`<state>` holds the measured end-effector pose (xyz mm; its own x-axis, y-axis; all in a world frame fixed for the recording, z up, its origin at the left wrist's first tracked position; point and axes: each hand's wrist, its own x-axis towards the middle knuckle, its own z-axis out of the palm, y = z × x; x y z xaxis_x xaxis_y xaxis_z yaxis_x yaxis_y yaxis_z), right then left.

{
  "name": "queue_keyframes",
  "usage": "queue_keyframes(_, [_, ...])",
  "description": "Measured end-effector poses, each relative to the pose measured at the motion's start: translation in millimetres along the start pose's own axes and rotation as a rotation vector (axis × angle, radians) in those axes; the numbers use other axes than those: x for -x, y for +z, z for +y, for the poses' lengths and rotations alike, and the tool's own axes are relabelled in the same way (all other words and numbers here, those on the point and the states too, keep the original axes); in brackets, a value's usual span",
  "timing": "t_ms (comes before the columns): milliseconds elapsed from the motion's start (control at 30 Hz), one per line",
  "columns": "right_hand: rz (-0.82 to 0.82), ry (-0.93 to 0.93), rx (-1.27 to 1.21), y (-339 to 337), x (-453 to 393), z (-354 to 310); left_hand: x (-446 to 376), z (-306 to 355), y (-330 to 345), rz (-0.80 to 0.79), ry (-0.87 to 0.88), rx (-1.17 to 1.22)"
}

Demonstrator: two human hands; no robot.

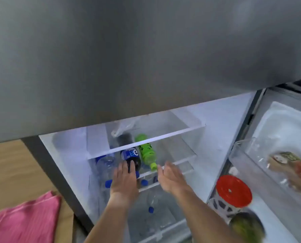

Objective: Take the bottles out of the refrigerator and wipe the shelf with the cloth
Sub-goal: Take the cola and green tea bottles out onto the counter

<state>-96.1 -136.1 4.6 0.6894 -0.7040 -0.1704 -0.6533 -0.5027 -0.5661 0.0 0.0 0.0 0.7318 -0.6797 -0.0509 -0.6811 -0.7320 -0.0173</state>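
Inside the open refrigerator, three bottles lie on their sides on a glass shelf [179,163]: a clear water bottle [105,163] with a blue cap, a dark cola bottle [130,155] with a blue label, and a green bottle [147,152] with a green cap. My left hand [124,181] rests over the neck end of the cola bottle, fingers spread on it. My right hand [169,178] is open, fingers apart, just right of the green bottle's cap. A pink cloth [26,220] lies on the wooden floor at lower left.
Another clear bottle [152,202] with a blue cap lies on the level below. The open door [272,130] on the right holds a red-lidded jar [233,193], a green item and packaged food in its bins. The closed grey upper door fills the top.
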Motion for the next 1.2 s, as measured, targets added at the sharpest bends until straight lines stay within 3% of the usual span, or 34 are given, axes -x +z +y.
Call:
queue_keyframes(133, [0.120,0.015,-0.006,61.2,-41.2,4.1,-38.2,-20.2,44.1,0.152,0.038,-0.132])
queue_keyframes(433, [0.372,-0.091,-0.027,123.3,-87.1,38.2,-85.5,-33.6,76.9,0.333,0.170,-0.101])
queue_keyframes(567, [0.584,-0.185,-0.259,129.4,-87.2,43.1,-79.3,-19.2,82.5,0.421,0.230,-0.096])
queue_keyframes(700, [0.586,-0.328,-0.484,120.8,-81.8,38.5,-59.1,-17.2,93.1,0.473,0.263,-0.023])
queue_keyframes(833, [0.465,-0.388,-0.738,111.6,-68.1,25.5,-39.9,-15.4,89.9,0.548,0.224,0.145])
queue_keyframes(967, [0.466,-0.399,-0.903,97.1,-49.8,13.5,-23.5,-10.2,70.2,0.656,0.270,0.343])
queue_keyframes(1200, [0.544,-0.449,-0.833,56.6,-7.8,2.9,16.1,11.9,28.2,0.873,0.235,1.060])
